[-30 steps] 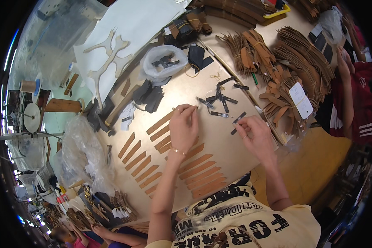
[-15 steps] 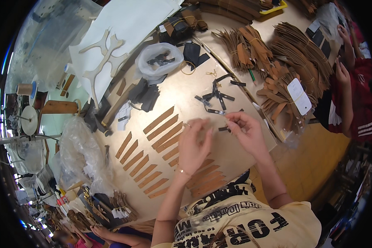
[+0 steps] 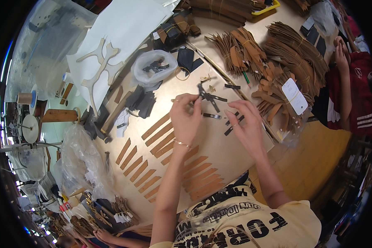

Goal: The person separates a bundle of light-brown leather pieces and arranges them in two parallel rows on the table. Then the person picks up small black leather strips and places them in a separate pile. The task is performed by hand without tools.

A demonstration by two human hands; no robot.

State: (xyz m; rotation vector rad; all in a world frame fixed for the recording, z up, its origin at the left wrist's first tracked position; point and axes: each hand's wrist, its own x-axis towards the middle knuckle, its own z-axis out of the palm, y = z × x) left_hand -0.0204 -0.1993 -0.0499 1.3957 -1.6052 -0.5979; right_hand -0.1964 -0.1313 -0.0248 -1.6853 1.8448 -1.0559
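My left hand has its fingers curled together beside a loose pile of short black strips; what they hold, if anything, is hidden. My right hand, fingers apart, hovers beside two more black strips. Between my hands lies a single black strip with a shiny part. Below my left hand, tan leather strips with pointed ends lie in slanted rows on the table; my left forearm covers some of them.
A clear plastic bag holding black pieces stands beyond the rows, near stacked black pieces. Brown leather bundles with a white tag fill the far right. Another person's hand is at the right. Crumpled plastic lies left.
My left hand has moved up and left toward the black strip pile. My right hand's fingers have spread, and two strips now show beside them. The view has shifted slightly.
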